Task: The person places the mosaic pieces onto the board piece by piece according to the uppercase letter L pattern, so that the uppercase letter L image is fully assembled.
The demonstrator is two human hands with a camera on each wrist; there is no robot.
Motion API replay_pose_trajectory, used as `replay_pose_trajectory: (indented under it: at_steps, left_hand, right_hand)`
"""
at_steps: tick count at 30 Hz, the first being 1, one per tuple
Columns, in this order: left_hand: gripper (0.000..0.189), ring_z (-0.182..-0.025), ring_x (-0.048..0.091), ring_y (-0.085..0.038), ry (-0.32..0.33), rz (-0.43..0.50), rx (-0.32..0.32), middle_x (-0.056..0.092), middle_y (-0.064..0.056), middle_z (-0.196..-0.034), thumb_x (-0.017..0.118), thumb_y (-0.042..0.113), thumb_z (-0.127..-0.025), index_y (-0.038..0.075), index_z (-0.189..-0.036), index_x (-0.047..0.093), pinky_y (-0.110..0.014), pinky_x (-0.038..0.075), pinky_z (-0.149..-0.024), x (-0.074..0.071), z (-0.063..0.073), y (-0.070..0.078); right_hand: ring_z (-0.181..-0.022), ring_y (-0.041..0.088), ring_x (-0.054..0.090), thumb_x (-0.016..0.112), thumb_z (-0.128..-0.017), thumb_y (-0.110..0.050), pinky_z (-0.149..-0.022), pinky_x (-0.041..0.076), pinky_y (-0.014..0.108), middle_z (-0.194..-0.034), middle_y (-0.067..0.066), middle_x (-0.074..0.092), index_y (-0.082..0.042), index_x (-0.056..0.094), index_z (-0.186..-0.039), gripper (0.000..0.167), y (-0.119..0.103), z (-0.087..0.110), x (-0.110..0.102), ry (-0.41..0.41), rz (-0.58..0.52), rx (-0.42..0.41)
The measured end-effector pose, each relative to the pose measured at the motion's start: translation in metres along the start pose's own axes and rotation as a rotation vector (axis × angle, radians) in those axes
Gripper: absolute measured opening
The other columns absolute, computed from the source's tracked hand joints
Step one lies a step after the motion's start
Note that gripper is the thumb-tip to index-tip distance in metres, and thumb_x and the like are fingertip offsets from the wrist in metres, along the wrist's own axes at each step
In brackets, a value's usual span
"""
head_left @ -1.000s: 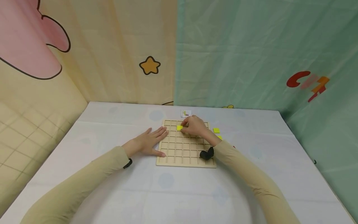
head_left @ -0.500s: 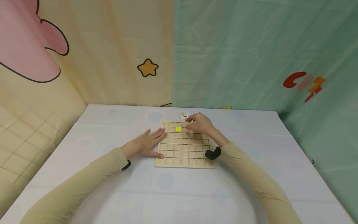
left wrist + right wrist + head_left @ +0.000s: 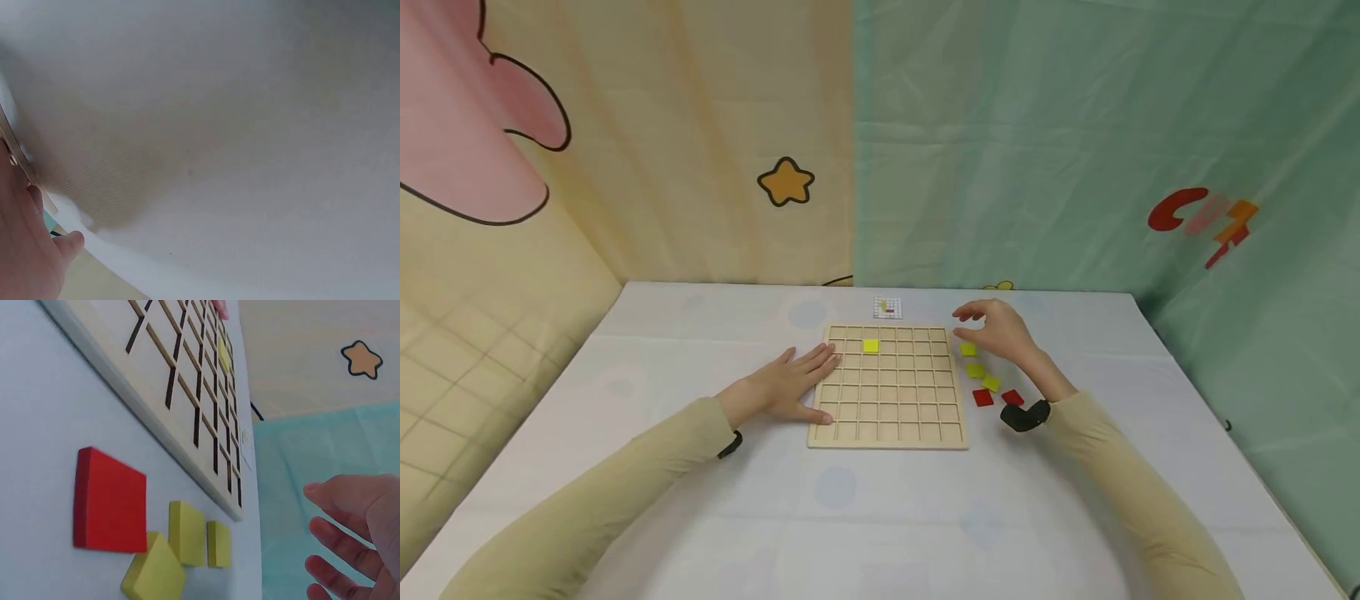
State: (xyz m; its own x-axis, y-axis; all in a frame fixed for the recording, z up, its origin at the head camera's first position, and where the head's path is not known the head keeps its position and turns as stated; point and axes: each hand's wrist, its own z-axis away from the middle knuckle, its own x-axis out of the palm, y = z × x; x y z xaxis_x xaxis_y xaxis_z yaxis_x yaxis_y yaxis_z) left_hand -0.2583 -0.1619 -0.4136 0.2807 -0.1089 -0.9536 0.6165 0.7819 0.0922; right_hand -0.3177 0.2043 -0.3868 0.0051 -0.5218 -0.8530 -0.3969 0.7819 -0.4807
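A: What does the right wrist view give that the head view doesn't?

B: Thickness. A red tile (image 3: 115,506) shows as a chunky slab there, and the wooden board (image 3: 887,412) shows the depth of its side. The head view counts better, though: both red tiles (image 3: 982,397) as well as the three loose yellow tiles (image 3: 975,371).

A: And the left wrist view?

B: Mostly white surface (image 3: 865,533), with the left hand (image 3: 782,386) in one corner at the board's edge.

A: How is the grip of the right hand (image 3: 1003,331)?

B: Well apart, with a visible gap between thumb and fingertips, raised near the farthest loose yellow tile. The left hand spreads its fingers, their tips and the thumb resting on the board's left border.

A: The yellow tile on the board (image 3: 870,346)?

B: Second row from the far edge, third column from the left.

A: Edges and room?

B: The loose tiles lie just outside the board's right edge, a printed card (image 3: 887,308) just beyond its far one. Rightward, a broad stretch of surface reaches the green curtain (image 3: 1037,167). Whether red and yellow touch, I can't quite tell; they overlap in the wrist view.
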Motion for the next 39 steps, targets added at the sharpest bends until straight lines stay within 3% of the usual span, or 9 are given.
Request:
replay_pose_trajectory:
  at_steps: [7,14,22,29,39]
  left_hand:
    - [0.105,-0.151,0.001,-0.027,-0.003,-0.001,-0.006,-0.003,-0.010,-0.163,0.050,0.072,-0.084,0.011,-0.156,0.005,-0.061,0.008,-0.117,0.001,0.002,0.000]
    - [0.106,-0.151,0.000,-0.026,-0.009,-0.013,-0.011,-0.004,-0.009,-0.163,0.048,0.074,-0.083,0.012,-0.156,0.003,-0.060,0.008,-0.117,0.002,0.001,-0.002]
    - [0.106,-0.151,-0.002,-0.025,-0.030,-0.034,0.000,-0.007,-0.008,-0.163,0.046,0.076,-0.083,0.013,-0.156,0.000,-0.060,0.008,-0.117,0.001,-0.004,-0.002]
    - [0.105,-0.151,-0.001,-0.025,-0.009,-0.040,-0.009,-0.004,-0.008,-0.163,0.048,0.073,-0.084,0.013,-0.156,0.003,-0.060,0.009,-0.117,-0.004,-0.006,0.001]
    - [0.104,-0.151,0.000,-0.025,-0.018,-0.035,-0.017,-0.004,-0.009,-0.163,0.048,0.073,-0.084,0.012,-0.156,0.002,-0.058,0.010,-0.118,0.000,-0.001,0.001]
  right_hand:
    - [-0.095,0.030,0.063,0.072,-0.086,-0.020,-0.084,0.051,0.045,-0.106,0.016,0.071,-0.002,0.068,-0.113,0.033,0.031,0.016,0.004,0.029,-0.075,0.070]
    - [-0.098,0.034,0.063,0.072,-0.085,-0.020,-0.087,0.051,0.047,-0.108,0.019,0.069,-0.001,0.066,-0.116,0.036,0.042,0.025,0.006,-0.041,-0.115,0.122]
    - [-0.094,0.026,0.059,0.074,-0.083,-0.025,-0.080,0.049,0.032,-0.105,0.014,0.069,-0.003,0.066,-0.118,0.042,0.053,0.023,0.011,-0.130,-0.129,0.210]
    - [-0.094,0.027,0.058,0.072,-0.084,-0.020,-0.083,0.048,0.035,-0.110,0.016,0.069,-0.002,0.067,-0.117,0.037,0.055,0.017,0.012,-0.153,-0.062,0.150]
    - [-0.090,0.026,0.059,0.073,-0.083,-0.020,-0.083,0.049,0.039,-0.104,0.014,0.070,-0.001,0.072,-0.107,0.030,0.049,0.015,0.016,-0.155,0.011,0.104]
